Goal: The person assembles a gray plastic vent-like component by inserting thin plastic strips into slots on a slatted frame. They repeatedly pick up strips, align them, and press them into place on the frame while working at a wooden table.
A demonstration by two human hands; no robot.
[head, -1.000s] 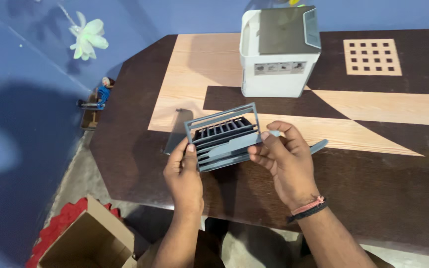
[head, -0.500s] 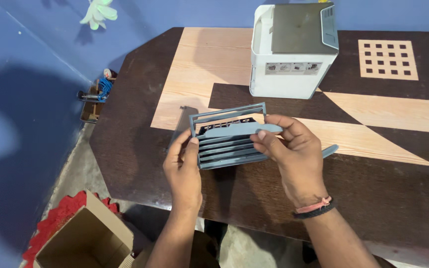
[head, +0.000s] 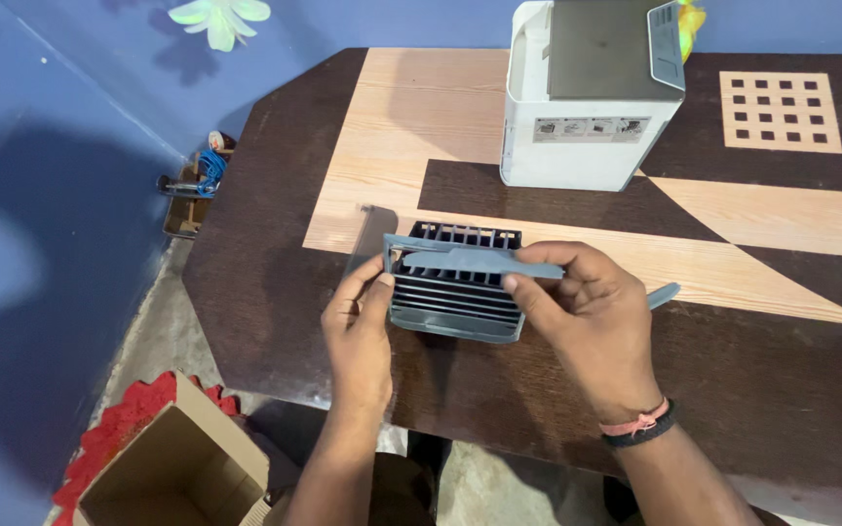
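Observation:
I hold a grey plastic louvre grille (head: pixel 455 292) over the near part of the table. My left hand (head: pixel 361 326) grips its left edge, thumb on the frame. My right hand (head: pixel 587 317) pinches a loose grey slat (head: pixel 479 261) that lies across the upper part of the grille. Another grey slat (head: pixel 663 295) pokes out on the table behind my right hand. A dark flat strip (head: pixel 367 244) lies on the table just left of the grille. My right wrist wears a pink and a black band.
A white box-shaped appliance (head: pixel 587 97) with a grey top stands at the back of the brown and light wood table (head: pixel 782 321). An open cardboard box (head: pixel 172 477) sits on the floor at lower left, beside red matting. A blue wall runs along the left.
The grille has tipped forward, so its top frame no longer stands up. The slat in my right hand has moved up from the grille's middle to lie across its upper part.

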